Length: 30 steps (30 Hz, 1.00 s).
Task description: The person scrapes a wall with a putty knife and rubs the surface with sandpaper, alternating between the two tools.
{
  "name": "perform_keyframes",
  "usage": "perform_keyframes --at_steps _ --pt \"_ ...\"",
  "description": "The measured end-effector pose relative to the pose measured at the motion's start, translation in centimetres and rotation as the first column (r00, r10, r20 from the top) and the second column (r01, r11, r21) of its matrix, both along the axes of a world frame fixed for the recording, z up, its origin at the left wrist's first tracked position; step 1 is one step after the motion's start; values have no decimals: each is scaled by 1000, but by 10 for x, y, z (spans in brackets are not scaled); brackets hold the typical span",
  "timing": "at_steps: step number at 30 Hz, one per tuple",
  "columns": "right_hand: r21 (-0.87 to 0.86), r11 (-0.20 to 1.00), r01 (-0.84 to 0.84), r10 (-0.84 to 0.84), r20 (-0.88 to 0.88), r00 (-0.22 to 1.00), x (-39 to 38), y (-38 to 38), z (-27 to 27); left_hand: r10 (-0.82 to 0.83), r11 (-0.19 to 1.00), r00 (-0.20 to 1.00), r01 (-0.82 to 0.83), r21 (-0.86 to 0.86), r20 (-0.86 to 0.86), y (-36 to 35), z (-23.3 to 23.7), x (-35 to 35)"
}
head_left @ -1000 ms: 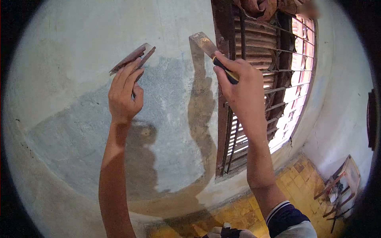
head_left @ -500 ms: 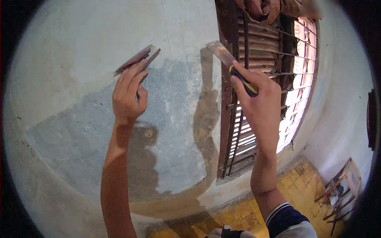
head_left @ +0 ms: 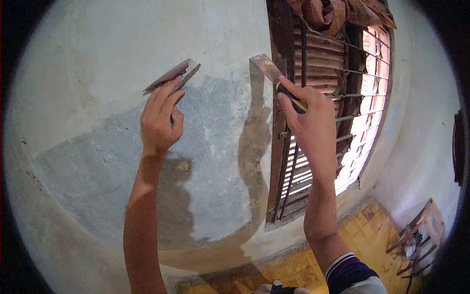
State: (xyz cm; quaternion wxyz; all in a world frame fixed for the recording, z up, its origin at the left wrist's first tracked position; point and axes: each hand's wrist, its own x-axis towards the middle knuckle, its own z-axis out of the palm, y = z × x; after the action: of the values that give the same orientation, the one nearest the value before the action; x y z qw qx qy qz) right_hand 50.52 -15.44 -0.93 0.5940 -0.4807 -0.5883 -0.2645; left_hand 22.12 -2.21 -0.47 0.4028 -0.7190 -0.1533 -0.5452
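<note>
My left hand (head_left: 161, 117) is wrapped round a flat metal tool (head_left: 171, 77) with a raised edge, held tilted near the wall left of centre. My right hand (head_left: 311, 125) grips the black and yellow handle of a putty knife (head_left: 267, 67). The knife's broad blade points up and left, at or close to the wall beside the window frame; contact cannot be made out. Below and between the hands, the wall shows a rough grey-blue patch (head_left: 215, 127) against paler plaster (head_left: 147, 39).
A barred window (head_left: 362, 98) with a brown frame (head_left: 281, 147) stands to the right, bunched cloth (head_left: 325, 14) at its top. Yellow floor tiles (head_left: 362, 240) lie below. A wooden piece of furniture (head_left: 426, 225) is at the lower right, and a dark object (head_left: 458, 147) at the right edge.
My right hand has shifted slightly left with the putty knife, whose blade is a little lower and further left. My left hand and its tool have moved slightly right and down.
</note>
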Motion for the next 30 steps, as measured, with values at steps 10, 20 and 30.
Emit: perform_keyframes --at_steps 10,20,30 --pt "15 1000 11 -11 13 1000 6 6 -3 13 1000 1000 -13 2 -9 0 -2 -1" --pt "9 1000 14 -15 60 998 -1 8 -5 16 1000 1000 -16 -11 -1 0 -1 0" --pt "-93 993 -75 82 63 995 -3 8 -11 57 998 998 -58 21 38 2 -4 0"
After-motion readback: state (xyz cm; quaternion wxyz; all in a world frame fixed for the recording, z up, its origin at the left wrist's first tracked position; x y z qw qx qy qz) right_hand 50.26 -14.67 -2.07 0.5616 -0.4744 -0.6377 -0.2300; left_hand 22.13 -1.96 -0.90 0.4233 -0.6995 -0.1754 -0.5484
